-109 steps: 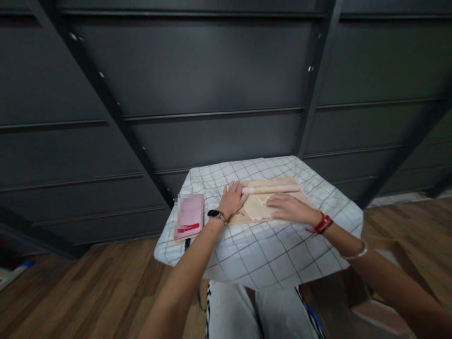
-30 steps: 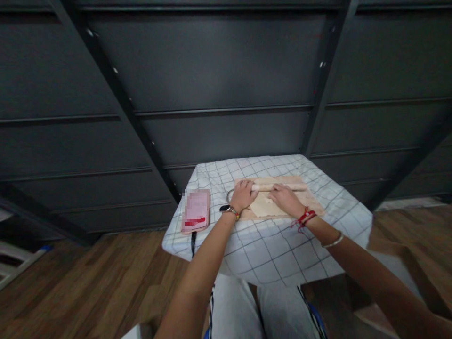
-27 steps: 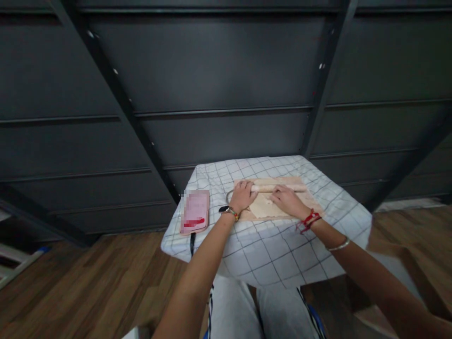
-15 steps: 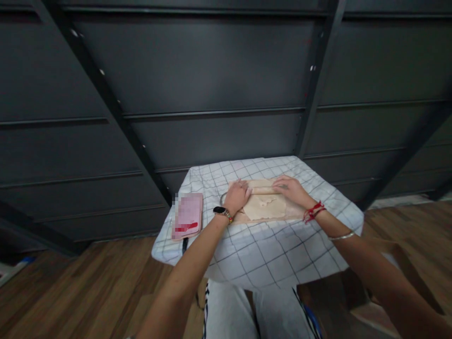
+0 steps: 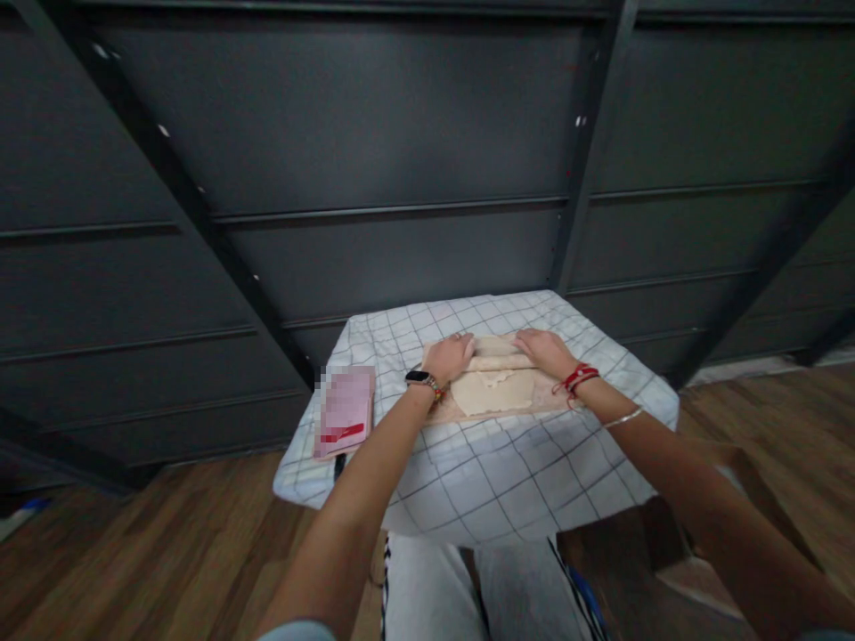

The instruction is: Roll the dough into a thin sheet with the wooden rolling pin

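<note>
On a thin light-brown board [image 5: 427, 417] lies a flattened pale dough sheet [image 5: 494, 399] with a ragged edge and a small torn flap on top. Across its far side runs a pale roll-shaped length [image 5: 502, 364]; I cannot tell whether it is rolled dough or a dough-wrapped pin. My left hand [image 5: 451, 358] has its fingers curled at the left of the dough's far part. At the right, my right hand [image 5: 544, 350] is curled on it likewise. Both sets of fingertips are partly hidden, with a pale strip stretching between them.
A white checked cloth [image 5: 454, 481] covers the small table. At its left lies a pink notebook-like item [image 5: 347, 411], partly blurred out. Dark panels [image 5: 401, 258] stand behind the table. A cardboard box [image 5: 658, 525] sits on the wooden floor at lower right.
Both hands have shifted slightly, the fingers now more curled at the dough's far part. A pale strip shows beyond the roll between them. The camera view has turned a little.
</note>
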`<act>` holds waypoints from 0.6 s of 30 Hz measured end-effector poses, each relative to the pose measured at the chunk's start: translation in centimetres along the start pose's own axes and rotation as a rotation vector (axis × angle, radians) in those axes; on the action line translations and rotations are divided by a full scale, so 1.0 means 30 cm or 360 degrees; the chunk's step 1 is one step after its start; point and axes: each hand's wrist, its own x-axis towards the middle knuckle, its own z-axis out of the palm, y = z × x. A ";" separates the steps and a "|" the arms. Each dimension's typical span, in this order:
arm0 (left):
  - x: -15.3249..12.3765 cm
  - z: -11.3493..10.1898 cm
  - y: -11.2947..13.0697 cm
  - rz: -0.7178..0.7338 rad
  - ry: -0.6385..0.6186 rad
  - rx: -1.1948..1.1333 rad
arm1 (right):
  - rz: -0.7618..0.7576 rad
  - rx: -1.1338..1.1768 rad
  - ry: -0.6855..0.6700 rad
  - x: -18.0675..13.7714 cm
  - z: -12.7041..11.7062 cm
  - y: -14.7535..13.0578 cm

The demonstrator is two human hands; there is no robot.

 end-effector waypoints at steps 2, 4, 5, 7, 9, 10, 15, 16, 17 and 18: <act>-0.023 0.009 0.007 0.0008 -0.0016 0.0054 | -0.0023 -0.0022 -0.0032 -0.015 -0.004 -0.016; -0.035 0.011 0.015 -0.0034 -0.0032 0.0098 | -0.0037 -0.0050 -0.0114 -0.026 -0.011 -0.031; -0.036 0.006 0.018 -0.0050 -0.0039 0.0113 | 0.0007 -0.0090 -0.0139 -0.028 -0.018 -0.038; -0.029 -0.019 0.023 -0.0065 -0.0038 0.0136 | 0.0136 -0.0196 -0.0131 -0.026 -0.043 -0.052; -0.021 -0.059 0.027 -0.0089 -0.0007 0.0159 | 0.0232 -0.0264 -0.0064 -0.025 -0.076 -0.064; -0.021 -0.081 0.029 -0.0100 0.0015 0.0169 | 0.0259 -0.0272 -0.0032 -0.028 -0.091 -0.069; -0.057 -0.096 0.043 -0.0035 -0.0041 0.0141 | 0.0264 -0.0150 -0.0040 -0.082 -0.087 -0.090; -0.062 -0.076 0.044 -0.0017 -0.0057 0.0109 | 0.0253 -0.0139 -0.0042 -0.089 -0.071 -0.091; -0.064 -0.051 0.043 -0.0001 -0.0053 0.0070 | 0.0240 -0.0137 -0.0025 -0.090 -0.054 -0.092; -0.061 -0.026 0.039 0.0013 -0.0033 0.0027 | 0.0225 -0.0135 0.0009 -0.086 -0.037 -0.090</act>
